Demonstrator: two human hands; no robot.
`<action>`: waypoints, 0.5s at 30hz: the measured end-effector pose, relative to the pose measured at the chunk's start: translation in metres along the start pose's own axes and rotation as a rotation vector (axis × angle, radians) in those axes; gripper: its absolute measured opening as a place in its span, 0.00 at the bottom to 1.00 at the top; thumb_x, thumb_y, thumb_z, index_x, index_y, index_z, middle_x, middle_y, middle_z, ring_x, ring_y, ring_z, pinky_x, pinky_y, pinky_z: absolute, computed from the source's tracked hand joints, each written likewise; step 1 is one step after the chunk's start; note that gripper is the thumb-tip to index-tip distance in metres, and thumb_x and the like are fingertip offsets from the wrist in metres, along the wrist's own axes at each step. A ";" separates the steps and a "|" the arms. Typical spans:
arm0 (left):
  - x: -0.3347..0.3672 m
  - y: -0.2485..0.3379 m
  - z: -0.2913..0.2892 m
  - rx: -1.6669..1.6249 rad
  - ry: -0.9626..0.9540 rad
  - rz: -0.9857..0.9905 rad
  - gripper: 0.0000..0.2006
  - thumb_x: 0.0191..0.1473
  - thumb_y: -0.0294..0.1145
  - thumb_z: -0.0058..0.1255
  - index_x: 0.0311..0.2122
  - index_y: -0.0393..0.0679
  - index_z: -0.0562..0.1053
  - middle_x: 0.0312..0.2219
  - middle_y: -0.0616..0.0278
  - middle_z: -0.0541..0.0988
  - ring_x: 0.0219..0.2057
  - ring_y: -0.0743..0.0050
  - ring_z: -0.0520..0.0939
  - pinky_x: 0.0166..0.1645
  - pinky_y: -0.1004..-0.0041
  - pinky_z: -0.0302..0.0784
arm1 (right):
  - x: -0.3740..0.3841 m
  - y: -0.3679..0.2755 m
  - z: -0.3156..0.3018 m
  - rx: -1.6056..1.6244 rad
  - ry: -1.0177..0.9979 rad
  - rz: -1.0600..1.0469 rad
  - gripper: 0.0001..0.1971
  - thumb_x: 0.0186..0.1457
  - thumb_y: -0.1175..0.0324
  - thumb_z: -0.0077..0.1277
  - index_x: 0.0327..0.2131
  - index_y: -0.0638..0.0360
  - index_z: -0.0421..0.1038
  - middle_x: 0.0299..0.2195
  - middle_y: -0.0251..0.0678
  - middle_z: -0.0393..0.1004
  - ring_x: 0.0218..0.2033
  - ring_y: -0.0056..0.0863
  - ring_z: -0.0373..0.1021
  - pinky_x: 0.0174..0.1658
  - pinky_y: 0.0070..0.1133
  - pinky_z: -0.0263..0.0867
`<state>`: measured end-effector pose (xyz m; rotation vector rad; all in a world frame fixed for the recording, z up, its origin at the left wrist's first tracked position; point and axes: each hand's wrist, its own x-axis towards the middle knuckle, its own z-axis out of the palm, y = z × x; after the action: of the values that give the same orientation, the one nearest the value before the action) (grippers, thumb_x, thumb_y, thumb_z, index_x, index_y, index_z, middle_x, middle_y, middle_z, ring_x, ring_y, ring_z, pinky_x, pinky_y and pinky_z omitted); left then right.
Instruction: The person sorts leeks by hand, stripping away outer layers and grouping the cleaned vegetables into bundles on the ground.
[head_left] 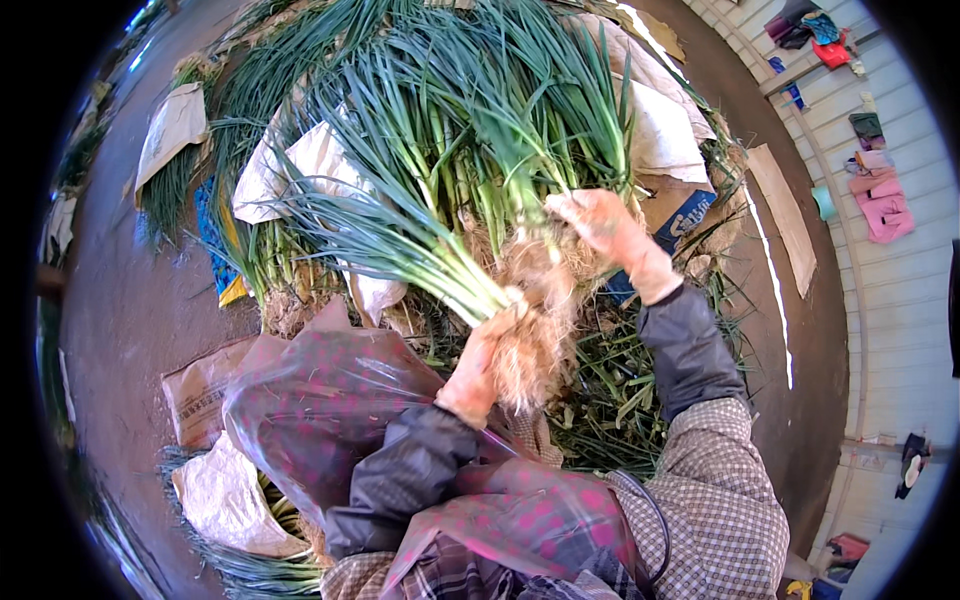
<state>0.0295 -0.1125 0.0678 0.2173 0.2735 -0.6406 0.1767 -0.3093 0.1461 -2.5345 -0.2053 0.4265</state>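
My left hand, in a pale orange glove, is closed round the root end of a small bunch of green onions. Their leaves fan out to the upper left, and their tangled tan roots hang beside the hand. My right hand, gloved alike, is closed at the base of more green onions at the front of the big heap. Its fingertips are partly hidden, so how many stalks it grips cannot be told. The heap of green onions lies just beyond both hands, roots toward me.
Pale sacks lie around the heap. Cut leaves and trimmings litter the ground below my right hand. A plastic apron covers my lap. More green onions under a sack lie at lower left. A white panelled wall stands at right.
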 end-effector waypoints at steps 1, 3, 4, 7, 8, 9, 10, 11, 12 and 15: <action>0.014 -0.002 0.007 -0.021 0.007 -0.015 0.15 0.55 0.34 0.49 0.47 0.38 0.70 0.34 0.55 0.79 0.35 0.63 0.81 0.41 0.65 0.79 | -0.006 -0.009 0.009 -0.086 0.087 -0.141 0.19 0.61 0.54 0.43 0.43 0.58 0.75 0.35 0.35 0.78 0.28 0.25 0.73 0.35 0.21 0.69; 0.023 0.003 0.020 -0.028 0.088 -0.008 0.11 0.57 0.31 0.46 0.43 0.40 0.71 0.31 0.62 0.78 0.31 0.69 0.80 0.38 0.70 0.78 | -0.025 -0.016 0.018 0.319 0.230 -0.249 0.19 0.61 0.49 0.41 0.34 0.50 0.76 0.32 0.35 0.78 0.28 0.28 0.74 0.35 0.29 0.71; 0.024 0.007 0.015 -0.011 0.069 0.019 0.12 0.57 0.31 0.45 0.43 0.38 0.71 0.32 0.61 0.79 0.32 0.69 0.81 0.40 0.69 0.79 | -0.039 -0.030 0.012 0.383 0.359 -0.259 0.20 0.61 0.48 0.39 0.39 0.51 0.75 0.36 0.36 0.77 0.32 0.29 0.74 0.41 0.31 0.69; 0.004 0.011 0.038 0.072 0.015 0.040 0.12 0.57 0.31 0.45 0.44 0.37 0.71 0.36 0.59 0.79 0.35 0.69 0.81 0.40 0.69 0.79 | -0.080 -0.007 -0.009 0.958 1.045 -0.252 0.27 0.62 0.45 0.35 0.52 0.57 0.65 0.50 0.40 0.69 0.46 0.28 0.69 0.53 0.31 0.63; -0.015 0.009 0.046 0.093 -0.029 0.122 0.14 0.57 0.32 0.45 0.46 0.36 0.70 0.39 0.59 0.78 0.38 0.67 0.80 0.42 0.68 0.78 | -0.090 0.009 -0.011 1.257 1.223 -0.260 0.25 0.62 0.47 0.35 0.49 0.59 0.65 0.48 0.38 0.70 0.45 0.26 0.70 0.49 0.26 0.66; -0.021 0.007 0.022 -0.019 -0.034 0.051 0.15 0.56 0.32 0.46 0.47 0.37 0.69 0.40 0.58 0.77 0.39 0.65 0.80 0.44 0.66 0.78 | -0.099 0.020 -0.008 1.576 1.376 -0.265 0.24 0.63 0.48 0.35 0.47 0.60 0.66 0.46 0.37 0.71 0.44 0.25 0.70 0.45 0.20 0.68; -0.035 0.004 0.021 -0.126 0.026 -0.021 0.16 0.55 0.31 0.47 0.48 0.37 0.69 0.40 0.57 0.77 0.40 0.64 0.80 0.44 0.65 0.77 | -0.112 0.043 0.007 1.708 1.207 -0.153 0.24 0.63 0.49 0.36 0.49 0.61 0.63 0.50 0.36 0.68 0.48 0.23 0.66 0.48 0.20 0.66; -0.045 0.000 0.027 -0.227 0.075 -0.117 0.16 0.55 0.31 0.47 0.48 0.37 0.69 0.40 0.57 0.77 0.40 0.63 0.80 0.45 0.64 0.77 | -0.117 0.073 0.030 1.638 0.828 -0.314 0.27 0.59 0.43 0.38 0.52 0.54 0.60 0.47 0.35 0.67 0.40 0.20 0.66 0.46 0.23 0.65; -0.058 -0.003 0.036 -0.219 0.081 -0.021 0.17 0.53 0.29 0.48 0.48 0.37 0.68 0.39 0.56 0.77 0.39 0.62 0.80 0.44 0.64 0.78 | -0.110 0.038 0.054 1.555 0.618 -0.118 0.21 0.60 0.46 0.41 0.47 0.49 0.65 0.43 0.31 0.68 0.36 0.15 0.64 0.39 0.18 0.65; -0.082 -0.015 0.009 -0.095 0.136 -0.039 0.14 0.50 0.25 0.50 0.44 0.40 0.67 0.39 0.56 0.75 0.40 0.64 0.78 0.47 0.65 0.75 | -0.110 -0.045 0.083 0.819 -0.193 0.143 0.19 0.59 0.51 0.43 0.46 0.52 0.71 0.41 0.35 0.71 0.37 0.22 0.66 0.38 0.19 0.64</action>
<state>-0.0413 -0.0811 0.1011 0.1652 0.4389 -0.6506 0.0426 -0.2559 0.1335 -1.7081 0.0763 0.6528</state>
